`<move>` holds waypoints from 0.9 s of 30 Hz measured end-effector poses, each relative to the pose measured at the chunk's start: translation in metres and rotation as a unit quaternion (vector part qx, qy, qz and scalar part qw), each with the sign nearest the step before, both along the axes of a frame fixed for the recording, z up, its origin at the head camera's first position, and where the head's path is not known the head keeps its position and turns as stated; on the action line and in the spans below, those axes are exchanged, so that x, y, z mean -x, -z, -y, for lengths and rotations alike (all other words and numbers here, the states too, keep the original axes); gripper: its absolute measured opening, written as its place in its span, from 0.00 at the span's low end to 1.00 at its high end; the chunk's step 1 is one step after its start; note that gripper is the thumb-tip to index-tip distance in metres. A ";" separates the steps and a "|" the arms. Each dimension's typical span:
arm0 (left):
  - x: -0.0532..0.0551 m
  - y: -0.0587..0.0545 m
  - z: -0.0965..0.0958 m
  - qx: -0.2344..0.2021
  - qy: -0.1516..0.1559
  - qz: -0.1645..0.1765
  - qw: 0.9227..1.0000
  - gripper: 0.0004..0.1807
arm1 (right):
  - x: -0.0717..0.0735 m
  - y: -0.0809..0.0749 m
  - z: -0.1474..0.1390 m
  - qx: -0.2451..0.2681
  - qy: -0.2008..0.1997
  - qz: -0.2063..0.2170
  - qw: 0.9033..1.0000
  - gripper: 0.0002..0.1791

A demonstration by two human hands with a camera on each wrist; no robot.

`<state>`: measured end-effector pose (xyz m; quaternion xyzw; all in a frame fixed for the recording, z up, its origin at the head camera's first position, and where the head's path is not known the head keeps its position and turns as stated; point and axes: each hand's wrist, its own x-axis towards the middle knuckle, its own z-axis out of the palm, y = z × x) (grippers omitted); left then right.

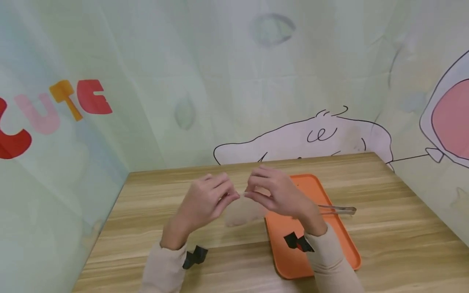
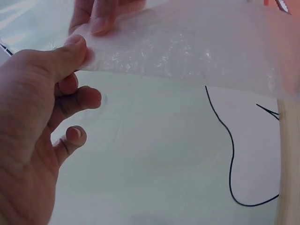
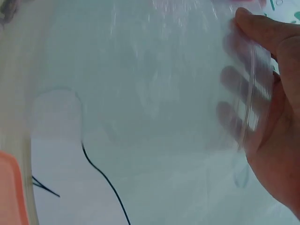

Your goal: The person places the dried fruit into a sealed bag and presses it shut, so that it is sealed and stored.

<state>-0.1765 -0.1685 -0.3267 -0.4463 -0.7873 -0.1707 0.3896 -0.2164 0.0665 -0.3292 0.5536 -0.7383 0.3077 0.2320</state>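
A clear plastic zip bag hangs above the table, in front of me. My left hand pinches its upper edge between thumb and forefinger; in the left wrist view the other fingers curl loosely below. Close beside it, my right hand pinches the same edge, the two sets of fingertips nearly meeting. Through the film of the bag in the right wrist view, the fingers of the right hand show behind it, near a ridged strip. Nothing can be made out inside the bag.
An orange tray lies on the wooden table, under my right forearm. Metal tongs lie across its right rim, partly hidden by the right wrist. A printed curtain stands behind the table and along its left side.
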 end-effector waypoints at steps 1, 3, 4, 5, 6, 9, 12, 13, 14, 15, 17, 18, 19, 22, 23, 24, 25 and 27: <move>-0.001 -0.001 0.003 -0.003 -0.004 0.001 1.000 0.22 | 0.002 0.000 -0.003 0.001 -0.001 0.008 1.000 0.09; -0.003 -0.003 0.009 -0.012 -0.009 0.011 1.000 0.22 | 0.006 0.000 -0.008 -0.001 0.003 0.017 1.000 0.09; -0.004 -0.004 0.012 -0.018 -0.011 0.016 1.000 0.22 | 0.007 0.000 -0.010 -0.002 0.007 0.022 1.000 0.09; -0.005 -0.005 0.016 -0.023 -0.012 0.019 0.999 0.22 | 0.008 -0.001 -0.012 -0.003 0.011 0.025 1.000 0.09; -0.005 -0.005 0.018 -0.025 -0.012 0.021 0.999 0.22 | 0.010 -0.001 -0.012 -0.005 0.015 0.027 1.000 0.09; -0.005 -0.006 0.022 -0.024 -0.011 0.035 0.999 0.21 | 0.012 -0.002 -0.013 -0.016 0.025 0.032 0.999 0.09; -0.005 -0.006 0.024 -0.019 -0.012 0.051 0.998 0.21 | 0.013 -0.002 -0.015 -0.021 0.030 0.042 0.998 0.11; -0.006 -0.006 0.024 -0.018 -0.011 0.058 0.998 0.21 | 0.013 -0.001 -0.016 -0.022 0.033 0.044 0.998 0.12; -0.007 -0.005 0.025 -0.016 -0.009 0.066 0.998 0.21 | 0.013 -0.001 -0.017 -0.023 0.033 0.048 0.998 0.12; -0.008 -0.005 0.024 -0.014 -0.002 0.077 0.997 0.21 | 0.012 -0.001 -0.020 -0.022 0.033 0.053 0.998 0.13; -0.010 -0.006 0.024 -0.013 0.019 0.108 0.994 0.19 | 0.008 0.000 -0.025 -0.019 0.031 0.066 0.997 0.16; -0.012 -0.006 0.025 -0.013 0.032 0.129 0.991 0.17 | 0.006 0.000 -0.027 -0.020 0.025 0.078 0.996 0.18; -0.014 -0.007 0.026 -0.012 0.048 0.156 0.987 0.15 | 0.004 0.000 -0.028 -0.022 0.019 0.091 0.995 0.20; -0.013 -0.007 0.033 -0.008 0.073 0.252 0.965 0.11 | 0.001 0.000 -0.027 -0.033 0.002 0.166 0.986 0.23; -0.010 -0.007 0.035 -0.005 0.072 0.286 0.956 0.11 | 0.002 0.002 -0.025 -0.040 0.000 0.198 0.979 0.22; -0.006 -0.004 0.038 -0.002 0.066 0.319 0.946 0.11 | 0.006 0.004 -0.022 -0.048 0.005 0.227 0.973 0.20; 0.000 -0.001 0.040 0.000 0.054 0.348 0.936 0.10 | 0.011 0.008 -0.019 -0.056 0.013 0.253 0.966 0.17; 0.015 0.012 0.044 0.000 0.027 0.394 0.919 0.10 | 0.025 0.022 -0.013 -0.073 0.034 0.303 0.950 0.11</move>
